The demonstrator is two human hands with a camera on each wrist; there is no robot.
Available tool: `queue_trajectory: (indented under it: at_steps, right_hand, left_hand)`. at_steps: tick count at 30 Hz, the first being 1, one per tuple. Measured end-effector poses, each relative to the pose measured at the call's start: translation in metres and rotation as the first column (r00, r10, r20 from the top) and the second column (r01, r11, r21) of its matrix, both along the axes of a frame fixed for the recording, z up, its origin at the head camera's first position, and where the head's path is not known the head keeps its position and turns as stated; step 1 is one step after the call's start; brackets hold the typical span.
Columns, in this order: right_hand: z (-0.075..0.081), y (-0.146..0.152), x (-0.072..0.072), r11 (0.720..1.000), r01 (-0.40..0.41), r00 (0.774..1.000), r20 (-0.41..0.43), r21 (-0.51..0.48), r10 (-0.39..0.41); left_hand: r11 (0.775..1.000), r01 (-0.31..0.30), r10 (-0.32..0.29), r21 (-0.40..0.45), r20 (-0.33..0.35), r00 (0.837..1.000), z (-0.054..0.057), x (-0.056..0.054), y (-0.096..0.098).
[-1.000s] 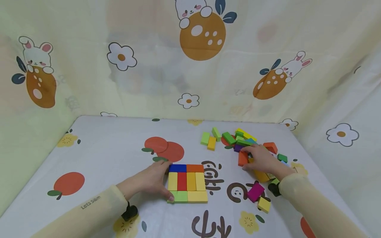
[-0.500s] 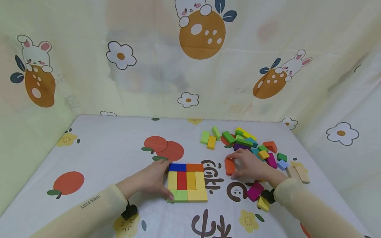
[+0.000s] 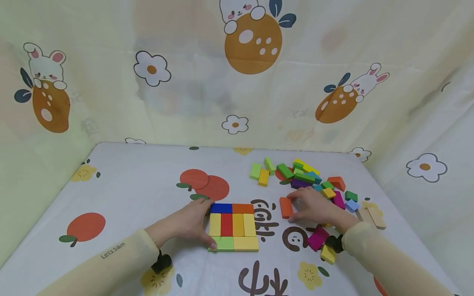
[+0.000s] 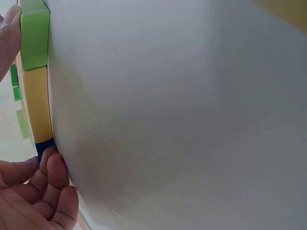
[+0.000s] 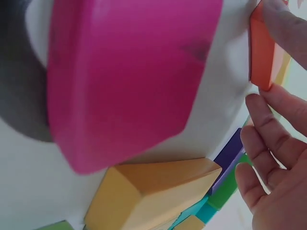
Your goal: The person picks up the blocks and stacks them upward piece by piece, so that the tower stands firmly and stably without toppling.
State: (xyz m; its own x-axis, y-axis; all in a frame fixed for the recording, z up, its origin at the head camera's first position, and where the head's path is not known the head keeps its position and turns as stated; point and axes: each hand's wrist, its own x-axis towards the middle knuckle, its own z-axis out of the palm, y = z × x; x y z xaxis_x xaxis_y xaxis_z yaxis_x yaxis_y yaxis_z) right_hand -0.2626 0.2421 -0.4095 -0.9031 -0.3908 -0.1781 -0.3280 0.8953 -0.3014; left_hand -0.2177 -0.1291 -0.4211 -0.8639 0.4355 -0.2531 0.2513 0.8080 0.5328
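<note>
Several coloured blocks lie edge to edge as a flat rectangle, with a red block (image 3: 226, 225) inside and a blue block (image 3: 221, 208) at its far left corner. My left hand (image 3: 189, 220) spans its left side, thumb on the light green block (image 3: 225, 244), fingertips at the blue one. The left wrist view shows those fingers curled against the blue end. To the right of the rectangle, my right hand (image 3: 312, 205) pinches an orange block (image 3: 286, 207) between thumb and index finger. Seen from the right wrist, that orange block (image 5: 262, 52) stays low by the tablecloth.
A loose pile with a purple block (image 3: 300, 183) and a green block (image 3: 304, 177) spreads beyond my right hand. A magenta block (image 3: 317, 238) and a yellow block (image 3: 328, 254) lie near my right wrist. Light green and yellow-orange blocks (image 3: 263, 177) sit behind the rectangle.
My right hand has come left and toward me out of the pile, bringing the orange block along, and has barely moved in the last half second. The left hand stays at the rectangle.
</note>
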Motion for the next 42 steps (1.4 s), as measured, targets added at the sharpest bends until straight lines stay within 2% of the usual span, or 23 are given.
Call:
queue_trajectory:
  at_steps: [3, 7, 11, 14, 19, 28, 42]
  right_hand:
    - [0.003, -0.009, 0.003, 1.000, -0.007, 1.000, -0.029, -0.004, 0.007]
    - [0.011, -0.039, 0.012, 0.999, -0.035, 0.998, -0.058, -0.021, 0.034]
    - [0.018, -0.081, 0.023, 0.993, -0.109, 0.993, -0.041, -0.052, 0.107]
    - [0.021, -0.108, 0.028, 0.980, -0.187, 0.982, -0.036, -0.071, 0.184]
    - [0.021, -0.138, 0.031, 0.965, -0.252, 0.968, -0.019, -0.075, 0.251]
    - [0.013, -0.157, 0.032, 0.964, -0.263, 0.965, -0.024, -0.028, 0.262]
    - [0.011, -0.164, 0.035, 0.963, -0.269, 0.962, -0.051, 0.013, 0.269]
  left_hand:
    - [1.000, 0.001, -0.001, -0.001, 0.001, 1.000, 0.000, 0.000, -0.001]
    - [1.000, 0.004, -0.004, -0.001, -0.001, 1.000, 0.002, -0.001, -0.002]
    - [1.000, 0.006, -0.006, -0.001, -0.003, 1.000, 0.001, -0.002, -0.002]
    - [1.000, 0.010, -0.010, 0.002, 0.002, 1.000, 0.000, -0.003, -0.001]
    - [1.000, 0.022, -0.022, -0.002, 0.007, 1.000, -0.002, -0.004, -0.003]
    - [1.000, 0.025, -0.025, -0.006, 0.014, 1.000, -0.001, -0.004, -0.004]
    - [1.000, 0.021, -0.021, -0.011, 0.006, 1.000, -0.001, -0.004, -0.003]
